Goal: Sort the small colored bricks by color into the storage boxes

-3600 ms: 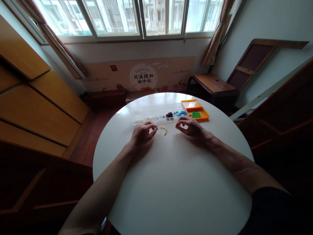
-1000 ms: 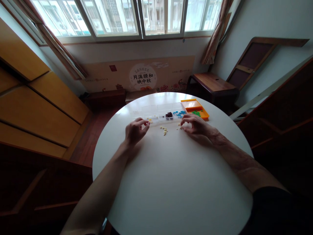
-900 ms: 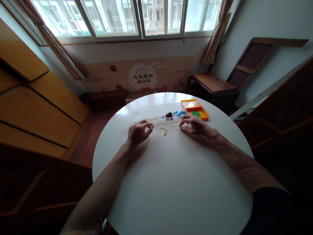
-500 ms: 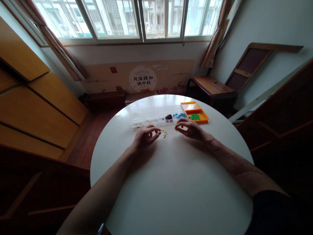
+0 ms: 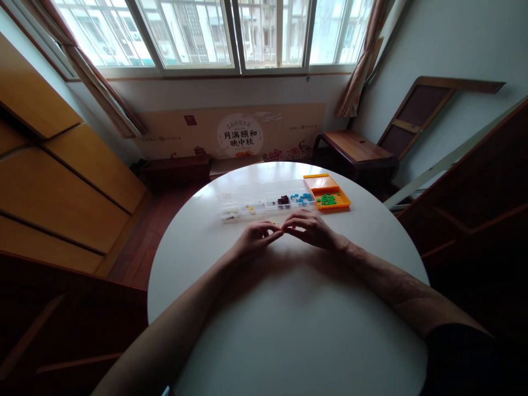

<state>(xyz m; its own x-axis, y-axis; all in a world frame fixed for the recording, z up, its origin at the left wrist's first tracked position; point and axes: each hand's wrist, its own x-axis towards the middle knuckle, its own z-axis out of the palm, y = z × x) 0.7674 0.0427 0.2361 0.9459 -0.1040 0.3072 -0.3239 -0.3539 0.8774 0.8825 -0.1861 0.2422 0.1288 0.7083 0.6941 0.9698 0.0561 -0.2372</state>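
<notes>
Here, in the head view, both hands meet over the small pale yellow pieces (image 5: 275,223) lying loose on the white tabletop (image 5: 289,308), just in front of the clear compartment box (image 5: 264,198). The left hand (image 5: 256,240) and the right hand (image 5: 310,229) have their fingertips drawn together and nearly touching each other above the pieces; whether either pinch actually holds a piece is too small to tell. The box shows yellow, dark and blue bits in separate compartments, and the orange tray (image 5: 330,199) beside it holds green ones. The step in hand looks like sorting by colour: picking up pale pieces. The next move calls for a fine pinch and a short carry to the matching compartment.
</notes>
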